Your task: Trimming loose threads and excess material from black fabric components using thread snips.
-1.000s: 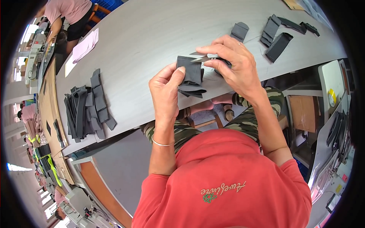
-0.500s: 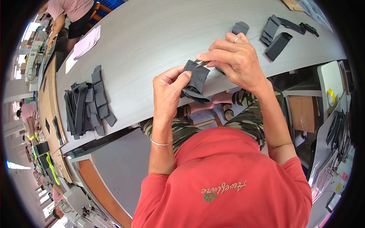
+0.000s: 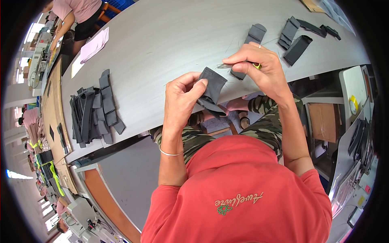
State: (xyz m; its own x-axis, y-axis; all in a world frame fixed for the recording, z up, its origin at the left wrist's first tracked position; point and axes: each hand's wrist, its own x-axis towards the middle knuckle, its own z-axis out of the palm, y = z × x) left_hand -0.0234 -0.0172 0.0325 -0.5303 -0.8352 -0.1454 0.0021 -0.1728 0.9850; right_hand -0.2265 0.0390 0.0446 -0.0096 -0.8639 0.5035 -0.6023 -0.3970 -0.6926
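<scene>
My left hand [image 3: 182,97] pinches a dark grey sewn fabric piece [image 3: 213,84] between thumb and fingers, just above the table's near edge. The piece stands up flat at its top, and its lower end hangs folded. To its right, my right hand [image 3: 265,71] is closed round thread snips [image 3: 224,66]. Their metal tips point left and stay apart from the fabric; a bit of yellow-green shows by the palm. Behind the right hand lies another dark grey fabric piece [image 3: 256,34], partly hidden by the fingers.
On the left of the grey table [image 3: 158,44] lies a pile of dark grey fabric pieces [image 3: 91,115]. Pink paper sheets [image 3: 94,46] are farther back. More fabric pieces [image 3: 298,50] lie at right. A person in pink [image 3: 79,16] stands at the far left.
My right hand has drawn the snips away from the fabric's top edge, to the right. The left hand has shifted slightly right, still holding the piece.
</scene>
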